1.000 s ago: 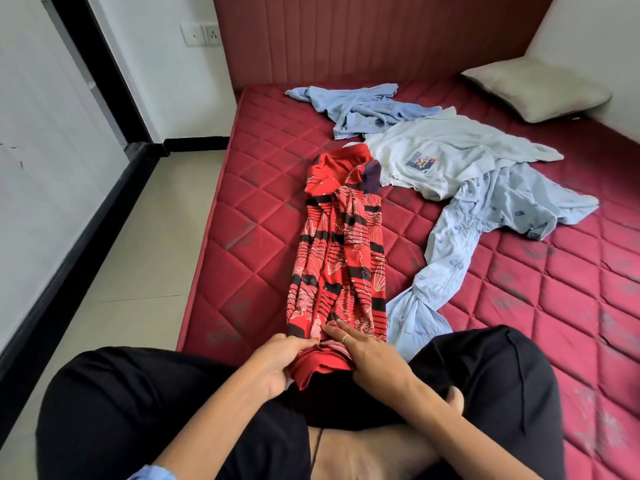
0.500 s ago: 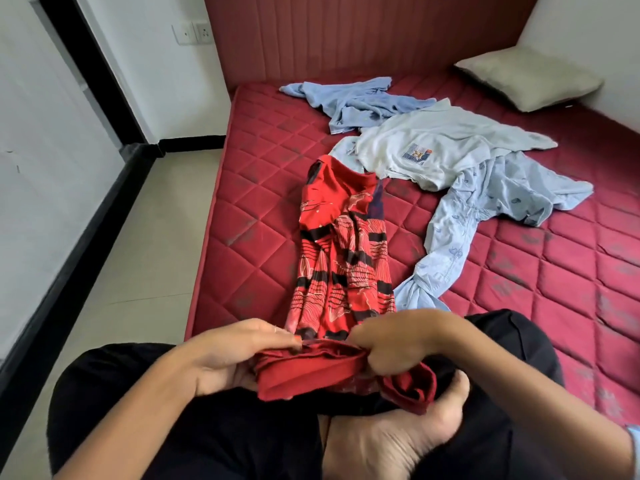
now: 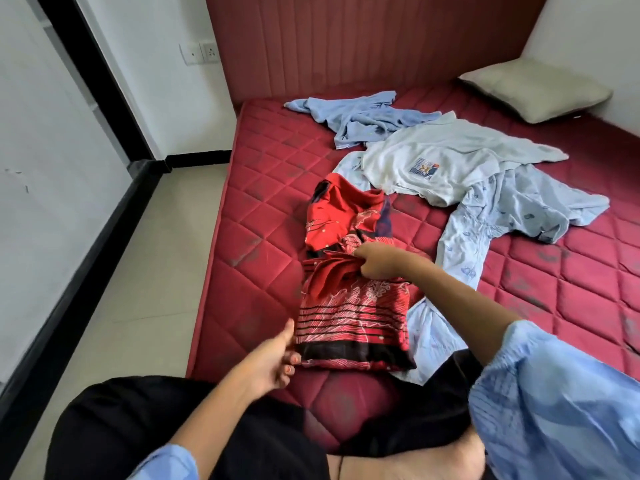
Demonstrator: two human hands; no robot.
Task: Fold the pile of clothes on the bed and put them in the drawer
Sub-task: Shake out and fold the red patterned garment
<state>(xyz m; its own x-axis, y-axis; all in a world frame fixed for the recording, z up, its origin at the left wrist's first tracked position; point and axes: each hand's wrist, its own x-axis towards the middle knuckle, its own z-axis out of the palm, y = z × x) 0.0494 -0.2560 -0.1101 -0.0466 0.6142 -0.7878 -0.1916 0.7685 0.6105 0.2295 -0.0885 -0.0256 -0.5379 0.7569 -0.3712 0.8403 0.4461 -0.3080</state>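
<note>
A red patterned garment (image 3: 353, 317) lies on the red mattress (image 3: 263, 251) in front of me, its near end folded over onto its middle. My right hand (image 3: 375, 262) grips the bunched hem on top of the garment. My left hand (image 3: 273, 358) sits at the near-left corner of the fold, thumb along the edge and fingers loosely curled, touching but not clasping it. Beyond lie a white shirt with a printed badge (image 3: 433, 168), a pale blue printed garment (image 3: 491, 216) and a blue shirt (image 3: 363, 116).
A beige pillow (image 3: 533, 88) rests at the far right against the padded headboard (image 3: 363, 39). The mattress's left edge drops to a tiled floor (image 3: 145, 271) beside a white wall with a black skirting. My crossed legs in black trousers (image 3: 138, 431) fill the foreground.
Both hands held the red hem near my lap. My right hand has since carried it forward onto the garment's middle, making a fold, while my left hand let go and stayed at the near corner.
</note>
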